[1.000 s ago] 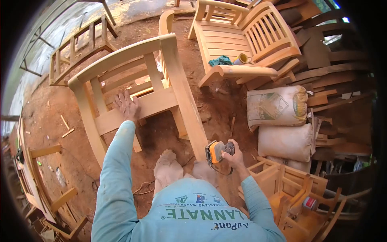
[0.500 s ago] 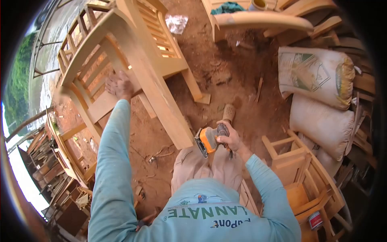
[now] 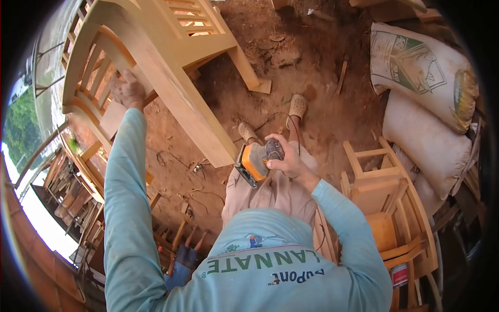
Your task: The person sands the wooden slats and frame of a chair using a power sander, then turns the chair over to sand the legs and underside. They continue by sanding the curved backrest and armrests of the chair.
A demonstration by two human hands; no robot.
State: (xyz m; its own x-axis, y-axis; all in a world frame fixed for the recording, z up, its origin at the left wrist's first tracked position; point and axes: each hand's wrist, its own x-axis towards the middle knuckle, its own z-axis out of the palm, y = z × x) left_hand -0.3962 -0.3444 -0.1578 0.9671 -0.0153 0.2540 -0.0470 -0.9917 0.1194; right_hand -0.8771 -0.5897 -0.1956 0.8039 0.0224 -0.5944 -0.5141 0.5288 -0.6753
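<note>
- Two filled sacks point(image 3: 426, 99) lying stacked at the right
- Small unfinished wooden chair point(image 3: 387, 208) beside them
- Red dirt floor point(image 3: 291, 62) with loose cords point(image 3: 197, 171)

The wooden chair point(image 3: 156, 57) is cut off by the top edge; the sander point(image 3: 254, 161) base is hidden, facing away.

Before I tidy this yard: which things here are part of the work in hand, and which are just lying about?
In hand:
- wooden chair, gripped by left hand
- orange sander, held in right hand

Lying about:
- filled sacks
- small chair frame
- wood scrap
</note>
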